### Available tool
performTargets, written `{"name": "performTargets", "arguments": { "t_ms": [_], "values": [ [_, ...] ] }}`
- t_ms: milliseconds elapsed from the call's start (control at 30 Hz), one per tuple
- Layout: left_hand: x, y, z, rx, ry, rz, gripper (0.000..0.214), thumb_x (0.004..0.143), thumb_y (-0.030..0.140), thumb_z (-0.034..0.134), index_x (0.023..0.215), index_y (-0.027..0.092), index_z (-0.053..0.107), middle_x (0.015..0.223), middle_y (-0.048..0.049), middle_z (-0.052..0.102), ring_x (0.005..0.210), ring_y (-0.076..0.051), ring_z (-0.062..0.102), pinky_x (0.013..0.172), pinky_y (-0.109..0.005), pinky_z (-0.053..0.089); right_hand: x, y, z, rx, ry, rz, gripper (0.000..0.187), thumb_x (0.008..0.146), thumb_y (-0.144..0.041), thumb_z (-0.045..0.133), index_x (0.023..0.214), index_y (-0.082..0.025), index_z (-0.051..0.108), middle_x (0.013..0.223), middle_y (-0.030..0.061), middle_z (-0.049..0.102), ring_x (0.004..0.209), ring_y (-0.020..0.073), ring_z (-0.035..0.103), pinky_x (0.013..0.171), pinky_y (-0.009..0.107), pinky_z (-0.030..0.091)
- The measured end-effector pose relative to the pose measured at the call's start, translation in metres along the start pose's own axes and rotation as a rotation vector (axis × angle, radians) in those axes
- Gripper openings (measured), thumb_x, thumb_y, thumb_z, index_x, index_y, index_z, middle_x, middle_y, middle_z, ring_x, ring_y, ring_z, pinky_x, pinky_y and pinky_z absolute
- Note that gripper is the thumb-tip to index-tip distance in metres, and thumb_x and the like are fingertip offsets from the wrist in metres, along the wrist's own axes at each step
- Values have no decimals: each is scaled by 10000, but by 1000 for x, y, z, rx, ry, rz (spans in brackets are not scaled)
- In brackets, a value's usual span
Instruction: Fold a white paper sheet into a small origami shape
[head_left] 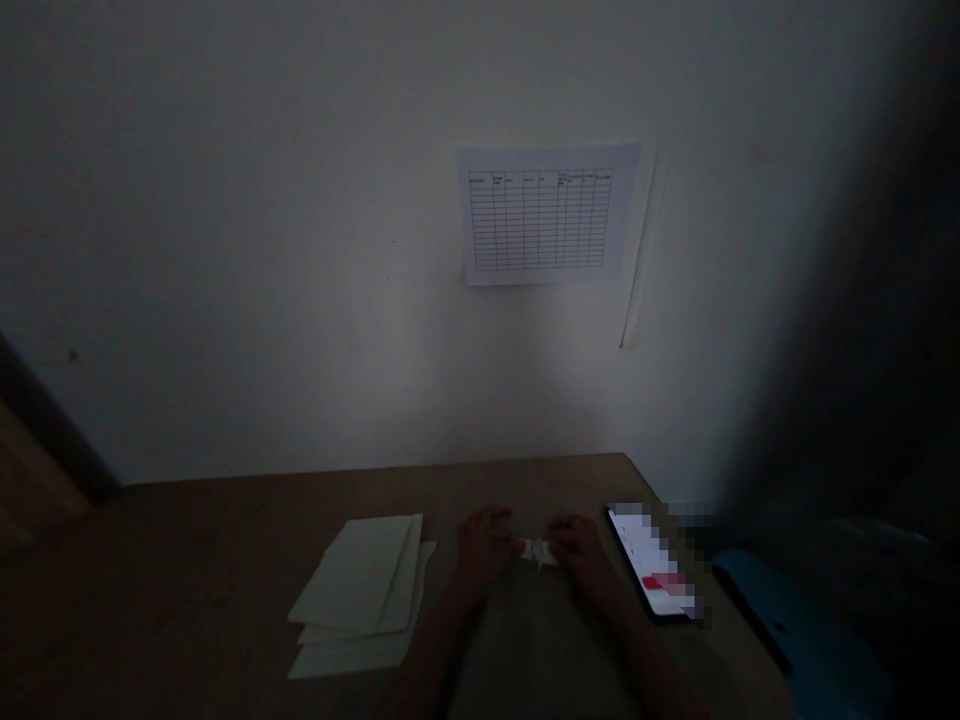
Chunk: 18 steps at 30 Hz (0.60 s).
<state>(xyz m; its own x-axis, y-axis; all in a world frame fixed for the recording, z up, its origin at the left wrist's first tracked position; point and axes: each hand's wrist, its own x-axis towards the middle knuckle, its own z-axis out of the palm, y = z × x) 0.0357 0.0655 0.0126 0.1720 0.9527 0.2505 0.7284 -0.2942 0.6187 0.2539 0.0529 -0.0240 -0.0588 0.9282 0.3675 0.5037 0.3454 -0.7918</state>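
Note:
Both my hands rest on a brown table in dim light. My left hand and my right hand pinch a small folded white paper piece between them, fingers curled onto its two ends. A stack of pale paper sheets lies just left of my left forearm. A phone with a lit screen lies flat to the right of my right hand.
A printed table sheet is stuck on the white wall above the table. A blue object sits off the table's right edge in shadow. The right side of the view is very dark.

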Motion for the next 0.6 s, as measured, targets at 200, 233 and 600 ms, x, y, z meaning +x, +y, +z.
{"name": "performTargets", "arguments": {
  "t_ms": [200,233,600],
  "values": [
    [0,-1,-1,19,-2,0,49,733,329,742,754,285,749,1273,-17,661,1249,-281,527,1088,-487,328,1,0,-1,0,-17,29,96,775,-288,632,743,-240,709,1129,78,660,1128,270,514,1005,419,395],
    [1,-1,-1,18,-10,-5,53,733,328,745,759,282,750,1273,-19,661,1249,-278,527,1089,-483,326,1,1,-1,-5,-15,31,84,765,-281,640,735,-239,707,1121,77,663,1124,270,516,1004,420,395],
    [0,0,-3,-53,18,-18,56,701,279,776,734,263,733,1243,-27,674,1218,-265,544,1082,-471,337,0,8,1,44,-5,-1,89,776,-292,628,755,-236,693,1136,85,645,1140,274,505,1015,425,382]
  ]
}}
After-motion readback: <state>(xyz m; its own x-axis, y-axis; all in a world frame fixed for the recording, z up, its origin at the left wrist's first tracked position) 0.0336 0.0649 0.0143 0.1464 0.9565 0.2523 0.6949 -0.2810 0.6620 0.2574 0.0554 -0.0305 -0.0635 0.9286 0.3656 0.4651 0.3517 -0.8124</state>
